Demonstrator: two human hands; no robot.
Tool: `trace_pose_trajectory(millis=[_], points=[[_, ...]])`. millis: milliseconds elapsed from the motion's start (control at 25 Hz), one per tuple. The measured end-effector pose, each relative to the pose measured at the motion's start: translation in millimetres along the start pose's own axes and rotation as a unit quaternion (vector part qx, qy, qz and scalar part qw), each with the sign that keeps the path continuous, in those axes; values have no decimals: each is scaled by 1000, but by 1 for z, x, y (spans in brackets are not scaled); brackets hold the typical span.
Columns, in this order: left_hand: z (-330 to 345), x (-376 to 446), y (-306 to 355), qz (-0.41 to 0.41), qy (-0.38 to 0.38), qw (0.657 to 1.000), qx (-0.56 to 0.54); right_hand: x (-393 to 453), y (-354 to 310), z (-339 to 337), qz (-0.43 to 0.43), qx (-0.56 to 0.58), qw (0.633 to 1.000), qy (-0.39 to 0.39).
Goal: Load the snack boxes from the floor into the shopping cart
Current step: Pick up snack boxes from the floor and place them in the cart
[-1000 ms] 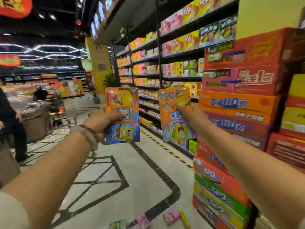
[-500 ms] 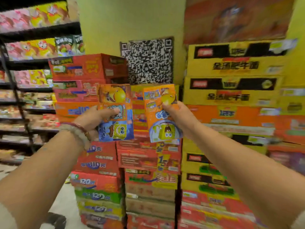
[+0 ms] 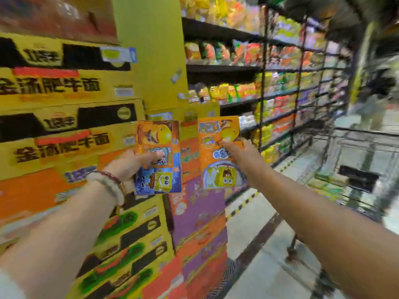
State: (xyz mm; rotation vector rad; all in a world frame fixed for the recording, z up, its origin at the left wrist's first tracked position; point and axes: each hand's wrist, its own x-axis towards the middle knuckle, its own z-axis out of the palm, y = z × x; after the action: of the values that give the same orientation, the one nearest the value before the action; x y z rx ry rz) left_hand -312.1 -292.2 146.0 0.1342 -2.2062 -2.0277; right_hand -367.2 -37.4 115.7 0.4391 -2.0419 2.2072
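Aisle: cart (image 3: 354,169) holds green packs (image 3: 330,182).

Stacked cartons (image 3: 64,130) walled off left side, floor to above hand height. Stocked shelves (image 3: 280,87) closed off far right of aisle. Open floor (image 3: 265,251) between stacks and shopping cart (image 3: 356,169). Cart basket stood at right, top open, reachable across clear air.

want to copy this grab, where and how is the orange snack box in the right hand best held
Grip the orange snack box at mid-height on its right edge, coming from the right side, as the right hand does: thumb on the printed front, fingers behind. The box is flat, thin and upright, so a pinch across its thickness suits it.
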Motion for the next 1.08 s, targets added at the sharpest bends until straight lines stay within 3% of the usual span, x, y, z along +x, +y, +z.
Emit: trace_pose_trajectory(millis=[120,400,840,1080], points=[[103,78,-18,-26,-127,991,-35,16,25,-102,22,-16,994,101],[349,203,-51,-47,-310,948,-42,53,64,-322,47,-69,959,270],[599,429,-121,-112,-387,913,-54,237,166,-520,98,-39,927,361],[718,533,-172,-156,-442,884,-10,295,256,-609,169,4,885,433]])
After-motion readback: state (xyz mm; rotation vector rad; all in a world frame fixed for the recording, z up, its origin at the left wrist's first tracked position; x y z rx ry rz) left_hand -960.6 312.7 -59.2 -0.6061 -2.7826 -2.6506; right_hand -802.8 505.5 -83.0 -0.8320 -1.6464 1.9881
